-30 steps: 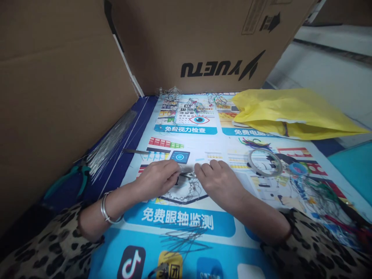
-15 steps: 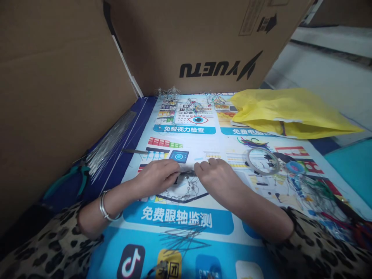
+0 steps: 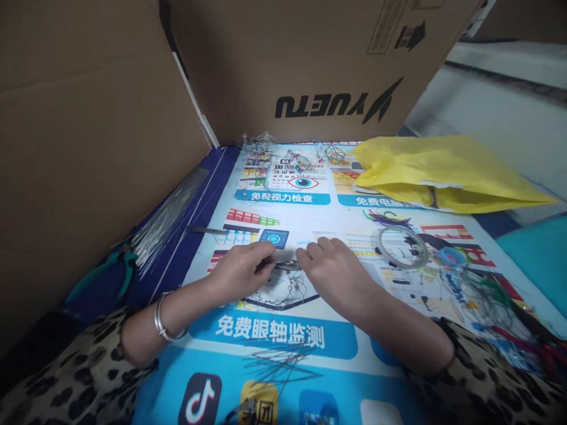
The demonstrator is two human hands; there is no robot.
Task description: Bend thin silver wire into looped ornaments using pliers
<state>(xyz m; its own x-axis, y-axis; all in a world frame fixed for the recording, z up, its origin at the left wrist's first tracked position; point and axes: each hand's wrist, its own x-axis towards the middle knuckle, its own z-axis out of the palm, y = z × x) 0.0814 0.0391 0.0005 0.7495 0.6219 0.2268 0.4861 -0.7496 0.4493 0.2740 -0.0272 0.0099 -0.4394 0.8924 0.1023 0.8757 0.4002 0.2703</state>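
My left hand [image 3: 248,267] is closed, with the thumb against curled fingers. Close to its right, my right hand [image 3: 330,268] is also closed, knuckles up, the fingertips pointing down and hidden. A short, shiny metal piece [image 3: 287,265] spans the gap between both hands; its kind is hard to make out. Just below it hangs or lies a beaded wire piece [image 3: 290,290], with thin loops and small pale beads in a curve. Whether the metal piece and the beaded wire are joined I cannot tell. Nearer to me, several dark thin wires [image 3: 283,361] lie crossed on the printed sheet [image 3: 212,339].
Large cardboard [image 3: 283,53] walls in the back and left. At left lie a bundle of silvery wires [image 3: 170,206], teal-handled pliers [image 3: 126,274] and a slim metal tool [image 3: 206,230]. On the right are a tape roll [image 3: 380,251], a yellow bag [image 3: 416,165] and tangled coloured wires [image 3: 491,295].
My left hand has turned slightly and its curled fingers show a wider gap. More of the metal piece shows between the hands. My right hand is nearly unmoved.
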